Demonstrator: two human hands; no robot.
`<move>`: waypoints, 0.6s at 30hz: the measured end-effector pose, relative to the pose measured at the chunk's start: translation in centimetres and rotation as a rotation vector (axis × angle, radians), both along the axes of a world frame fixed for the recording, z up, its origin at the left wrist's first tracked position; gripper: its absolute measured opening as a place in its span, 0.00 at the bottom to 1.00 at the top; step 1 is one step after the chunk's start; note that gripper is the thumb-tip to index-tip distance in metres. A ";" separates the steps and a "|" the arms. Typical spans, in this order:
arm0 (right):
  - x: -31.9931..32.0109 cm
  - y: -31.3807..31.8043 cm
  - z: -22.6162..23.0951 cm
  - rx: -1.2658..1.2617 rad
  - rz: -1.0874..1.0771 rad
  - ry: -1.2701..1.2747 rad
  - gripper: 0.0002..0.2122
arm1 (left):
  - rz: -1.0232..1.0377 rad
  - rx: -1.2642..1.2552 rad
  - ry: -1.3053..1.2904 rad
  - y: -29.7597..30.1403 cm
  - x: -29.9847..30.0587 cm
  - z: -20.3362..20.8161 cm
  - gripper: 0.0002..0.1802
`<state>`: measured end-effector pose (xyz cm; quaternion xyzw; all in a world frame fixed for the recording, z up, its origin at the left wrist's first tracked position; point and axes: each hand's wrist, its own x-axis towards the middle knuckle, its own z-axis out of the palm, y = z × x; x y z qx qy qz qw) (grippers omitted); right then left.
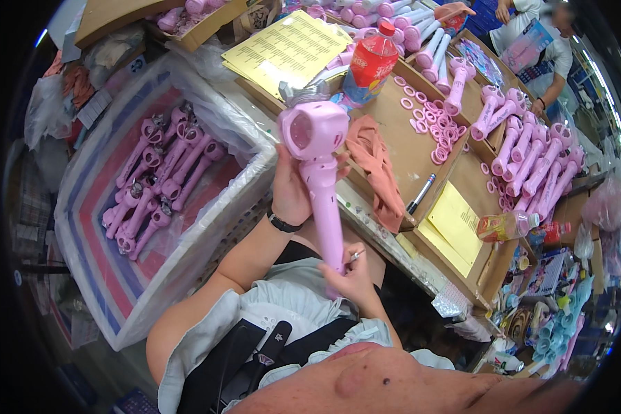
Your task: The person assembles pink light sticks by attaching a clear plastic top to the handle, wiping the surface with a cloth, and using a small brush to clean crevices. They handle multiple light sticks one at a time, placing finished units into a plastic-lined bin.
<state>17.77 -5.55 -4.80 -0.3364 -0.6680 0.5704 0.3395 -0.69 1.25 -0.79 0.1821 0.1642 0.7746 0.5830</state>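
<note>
A pink plastic toy wand [323,196] stands nearly upright in front of me, tilted slightly. Its bulky head has a round clear window, and something silvery sits on top. My left hand [292,188] is wrapped round the neck just below the head, its fingers partly hidden behind the wand. Lower down, my right hand [357,277] has its thumb and fingers closed on the bottom end of the handle. An orange-pink cloth [375,169] lies on the table edge, right of the wand.
Left of me stands a plastic-lined bin [252,155] with several pink wands [165,162] inside. The table holds a red-capped bottle [371,65], yellow printed sheets [286,50], loose pink rings [440,127], a marker [421,193] and more wands [541,162]. Another person [550,65] is at the far right.
</note>
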 end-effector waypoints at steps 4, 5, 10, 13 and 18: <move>1.3 0.6 1.3 0.519 -0.221 -0.538 0.19 | 0.210 -0.101 0.309 -0.3 -0.8 -0.1 0.35; 1.5 0.6 1.4 0.550 -0.203 -0.524 0.20 | 0.207 -0.033 0.322 -0.5 -0.8 -0.2 0.35; 1.9 0.2 1.5 0.611 -0.249 -0.495 0.20 | 0.186 0.003 0.316 -1.1 -0.5 -0.7 0.36; 1.8 0.1 1.7 0.649 -0.276 -0.533 0.20 | 0.147 -0.003 0.284 -1.2 -0.4 -0.5 0.37; 1.7 0.1 2.1 0.737 -0.286 -0.572 0.19 | -0.031 -0.002 0.169 -1.7 0.2 0.4 0.38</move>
